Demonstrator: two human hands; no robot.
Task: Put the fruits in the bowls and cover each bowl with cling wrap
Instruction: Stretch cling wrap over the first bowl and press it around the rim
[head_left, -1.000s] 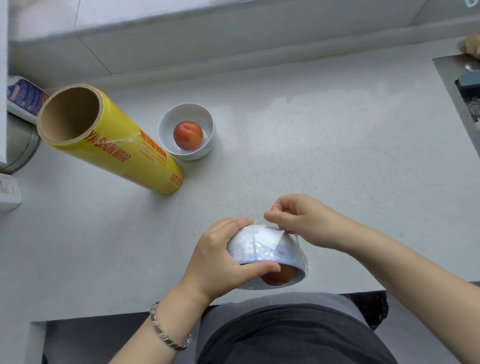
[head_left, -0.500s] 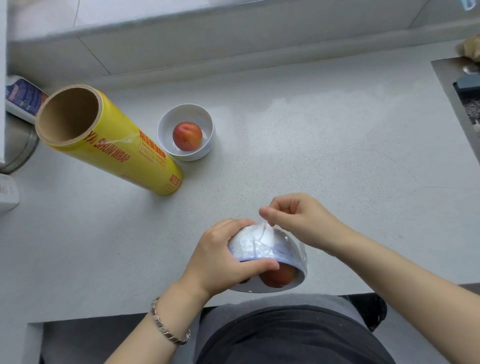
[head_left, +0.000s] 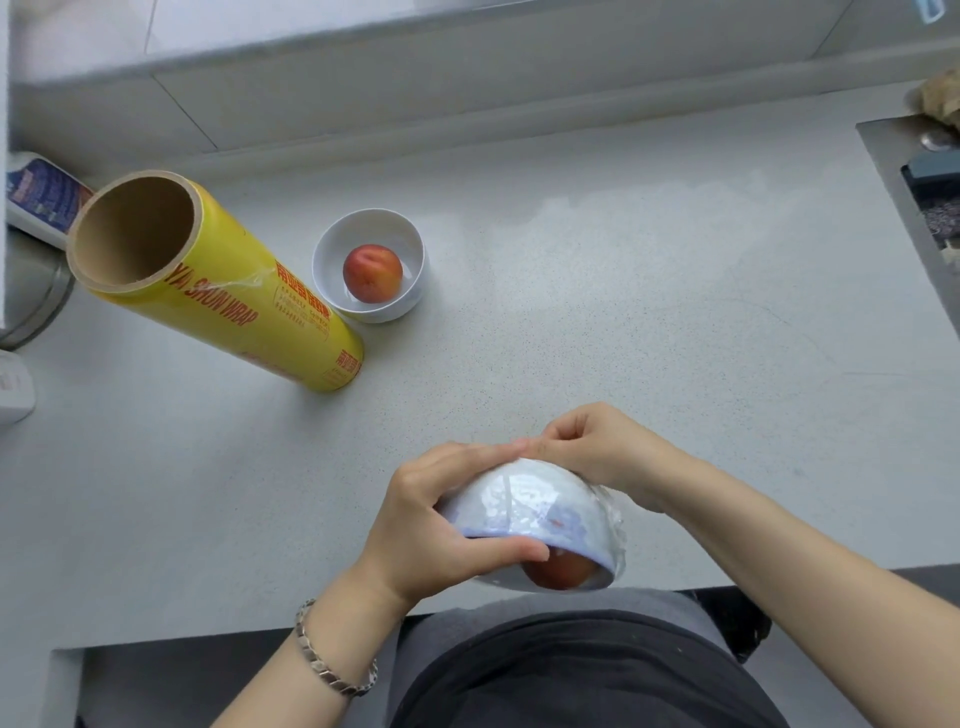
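At the near edge of a pale grey counter (head_left: 623, 291), a white bowl (head_left: 535, 512) is held off the surface, tipped so its mouth faces back toward the person. Clear cling film (head_left: 615, 530) is stretched over it, and a red-orange fruit (head_left: 558, 570) shows through at the lower rim.

Farther back and to the left, a second bowl (head_left: 332, 244) stands upright and uncovered, with a second fruit (head_left: 372, 273) inside. Just left of it is a yellow roll of cling wrap (head_left: 223, 296), its open cardboard core facing the camera. A steel sink (head_left: 891, 171) sits at the far right.

The left hand (head_left: 431, 525), with a bracelet (head_left: 332, 670) on its wrist, grips the tipped bowl's left side, thumb along the rim and fingers curled over the base. The right hand (head_left: 597, 452), fingers curled close, pinches the film against the bowl's far side.
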